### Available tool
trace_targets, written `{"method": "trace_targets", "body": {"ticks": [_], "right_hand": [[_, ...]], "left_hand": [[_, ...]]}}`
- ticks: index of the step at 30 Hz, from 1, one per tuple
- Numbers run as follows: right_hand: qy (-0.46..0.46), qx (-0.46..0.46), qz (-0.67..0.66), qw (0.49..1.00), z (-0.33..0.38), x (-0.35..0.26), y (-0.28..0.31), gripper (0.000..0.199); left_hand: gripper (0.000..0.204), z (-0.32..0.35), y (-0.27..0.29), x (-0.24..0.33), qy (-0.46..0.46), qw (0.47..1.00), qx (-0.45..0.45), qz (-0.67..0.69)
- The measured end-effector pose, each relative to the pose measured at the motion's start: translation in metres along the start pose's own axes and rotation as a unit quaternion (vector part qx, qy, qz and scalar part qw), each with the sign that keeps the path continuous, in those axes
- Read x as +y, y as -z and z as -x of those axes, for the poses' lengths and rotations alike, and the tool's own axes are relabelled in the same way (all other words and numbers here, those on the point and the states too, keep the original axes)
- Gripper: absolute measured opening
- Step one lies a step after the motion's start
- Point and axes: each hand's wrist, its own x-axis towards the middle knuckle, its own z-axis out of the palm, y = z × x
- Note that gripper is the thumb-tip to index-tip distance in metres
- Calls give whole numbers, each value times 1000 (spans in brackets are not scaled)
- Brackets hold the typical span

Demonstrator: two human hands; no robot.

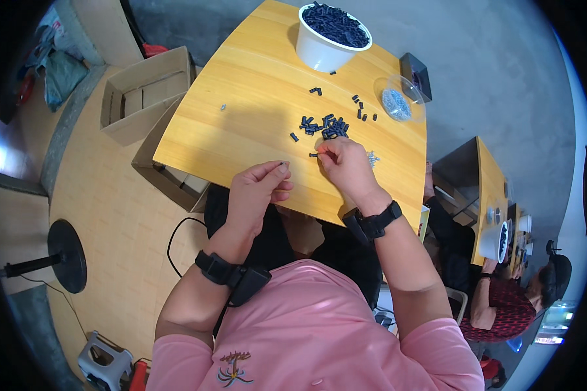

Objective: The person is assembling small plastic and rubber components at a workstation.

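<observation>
A wooden table (241, 117) fills the upper middle of the frame, grey floor beyond it. The right hand (346, 166) pinches a small black piece (314, 155) between thumb and forefinger — its long axis runs left-right, tip pointing toward the left hand (257, 195). That hand hovers just left and below, fingers loosely curled, holding nothing visible. The pile (326, 127) of black pieces lies just above the right hand — nearer it than the left. A white bowl (329, 49) sits at the top.

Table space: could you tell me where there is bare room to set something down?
The table's left half, from the bucket to the near edge, is free except one speck. Crowded: the black parts and clear dish, by the right hand.
</observation>
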Motion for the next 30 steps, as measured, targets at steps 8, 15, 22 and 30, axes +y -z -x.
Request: {"method": "trace_targets", "body": {"ticks": [8,15,22,30], "right_hand": [[60,-24,55,996,0,-8,-1,9],[60,-3,46,997,5,-8,-3,10],[99,-12,24,995,1,-1,-7,10],[115,0,48,992,3,-1,-13,7]], "left_hand": [[27,2,-4,-3,-18,1000,0,-25],[25,4,-3,-5,-33,999,-20,-38],[25,3,-4,-5,-33,998,-18,-44],[24,11,-9,-5,-42,993,-40,-98]]}}
